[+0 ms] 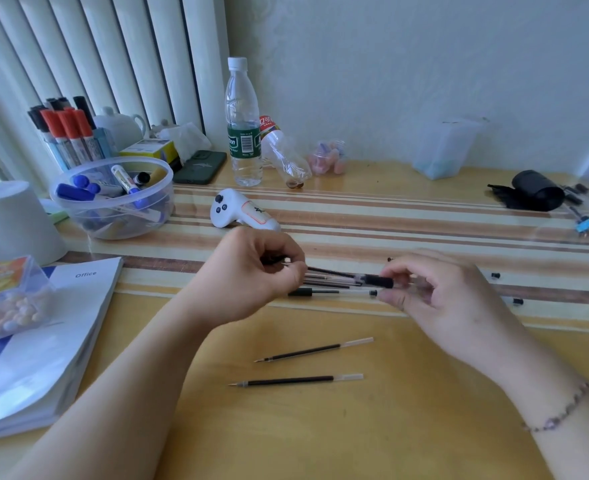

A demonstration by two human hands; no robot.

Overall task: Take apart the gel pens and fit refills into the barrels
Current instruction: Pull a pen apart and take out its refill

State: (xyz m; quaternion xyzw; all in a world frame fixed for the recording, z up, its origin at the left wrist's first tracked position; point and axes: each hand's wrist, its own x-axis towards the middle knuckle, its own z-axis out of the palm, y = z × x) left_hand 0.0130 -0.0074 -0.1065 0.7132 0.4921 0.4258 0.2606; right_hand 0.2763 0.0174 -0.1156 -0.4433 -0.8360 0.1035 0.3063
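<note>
Showing the hands: both are raised just above a wooden table [321, 427], meeting over a striped cloth runner [390, 220].
Left hand [251, 271]: fingers are curled, and the thin dark end of a slender refill [327, 271] is pinched between fingertips and thumb.
Right hand [435, 299]: a clear plastic barrel [378, 281] with a black rubbery grip sleeve is pinched between thumb and forefinger; the remaining fingers are loosely bent.
Refill and barrel: the two are held in one line, the refill running from the left hand towards the barrel's grip end; whether its tip is already inside cannot be told.
Pens on runner: several thin pens [331, 292] are seen lying side by side just below the held parts, transparent tubes with black collars.
Loose refills: two [314, 349] are laid near each other on bare wood nearer the person, each a dark ink tube with a pointed metal tip and a pale translucent tail.
Small parts: tiny black caps [517, 301] are scattered on the runner to the right.
Left margin: a soft-covered book [43, 341] marked "Office" is seen, with a clear round tub of markers [113, 199] behind it.
Background: a ribbed clear water bottle [243, 123] stands upright; a smooth white controller [241, 213] lies before it.
</note>
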